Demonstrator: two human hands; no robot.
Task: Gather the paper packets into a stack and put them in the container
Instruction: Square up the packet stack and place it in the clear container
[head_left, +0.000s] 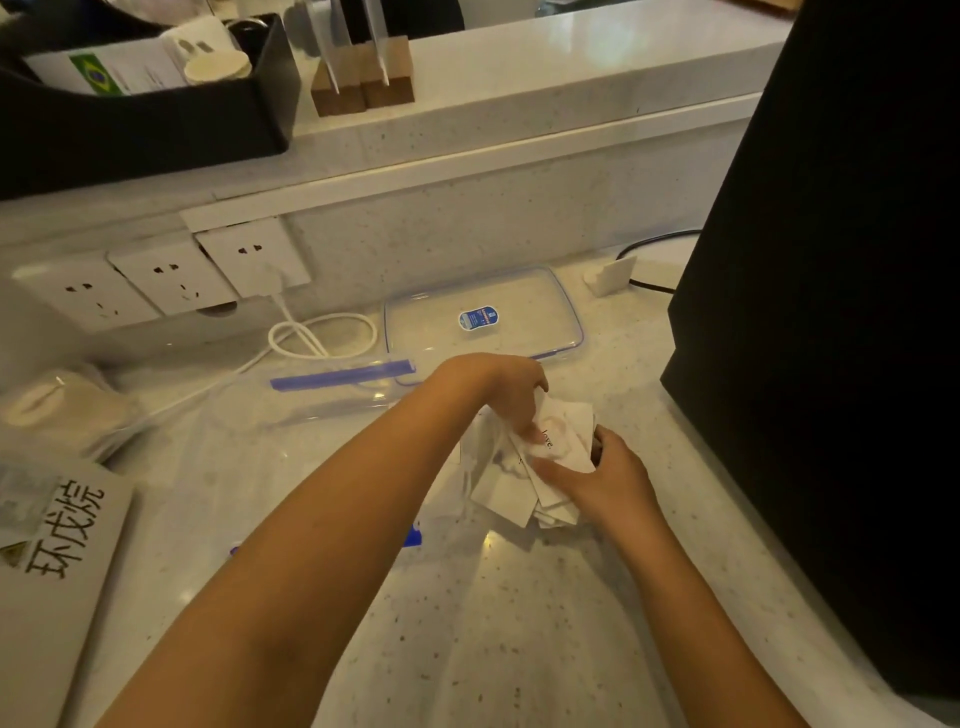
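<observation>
Gathering stage, both hands at work on the paper packets (524, 493), which lie in a loose, fanned heap on the counter (519, 623), just in front of the clear lid (483, 317) that serves as landmark. Left hand (511, 392): curled over the far edge of the heap, fingertips (530, 431) pressing on the topmost packet, the one with a pink mark and dark lettering. Right hand (605, 478): closed around the near right side of the heap, thumb on top, the other fingers hidden behind the paper.

Progress, as judged: packets are drawn together but edges and corners still jut out at several angles, so squaring into a true stack is not yet done. Transfer has not begun. The container (332, 395), a clear box with a blue clip, stands left of the heap and nearer than the lid, touching or nearly touching the lid's front left corner; no packet can be made out inside it, though its clear walls make this hard to tell. Whether stray packets remain under the forearms cannot be told.
</observation>
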